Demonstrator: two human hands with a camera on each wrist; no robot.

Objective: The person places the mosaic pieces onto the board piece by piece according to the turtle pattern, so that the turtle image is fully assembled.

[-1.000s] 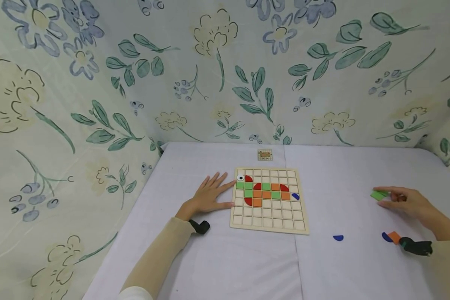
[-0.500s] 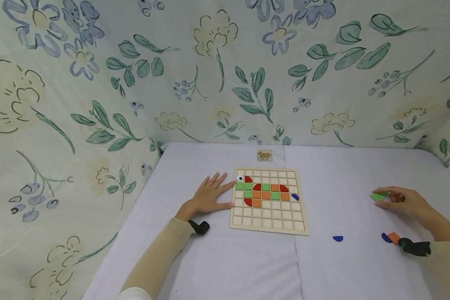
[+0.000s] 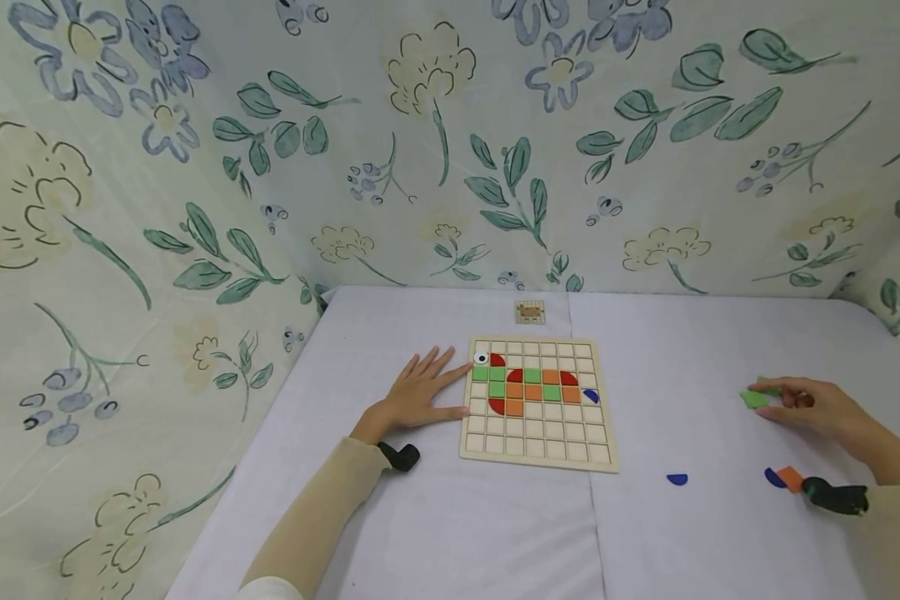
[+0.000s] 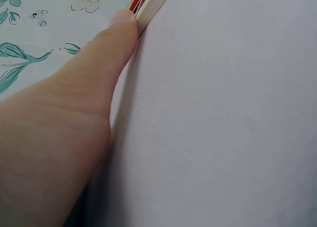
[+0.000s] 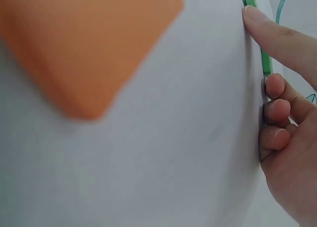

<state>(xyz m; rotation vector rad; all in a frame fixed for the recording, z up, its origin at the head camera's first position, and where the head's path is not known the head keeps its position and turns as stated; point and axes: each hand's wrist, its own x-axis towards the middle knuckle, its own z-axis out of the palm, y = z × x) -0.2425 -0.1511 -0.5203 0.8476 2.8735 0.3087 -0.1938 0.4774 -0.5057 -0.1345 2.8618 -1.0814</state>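
Note:
My left hand [image 3: 416, 392] lies spread on the cloth at the left of the wooden grid board [image 3: 528, 458], thumb and index fingertip at its edge. In the left wrist view the thumb [image 4: 121, 43] meets the board's side. Red, green and orange tiles, a white eye piece [image 3: 482, 357] and a blue half-round piece [image 3: 591, 396] sit on the board. Out to the right, my right hand [image 3: 817, 406] pinches at a green tile [image 3: 754, 400] between thumb and index finger, low on the cloth. More green shows behind it, partly under the index finger. The other right fingers curl inward.
Nearer me lie a blue half-round piece [image 3: 677, 479], and another blue piece [image 3: 775, 477] against an orange tile [image 3: 791, 478], beside the right wrist's black camera [image 3: 836, 497]. A small pattern card [image 3: 529, 312] lies behind the board. Flowered fabric [image 3: 450, 150] hangs at the back.
The green tile has turned a little between the right fingers, and a second patch of green now shows apart from it. The left hand and board stay put.

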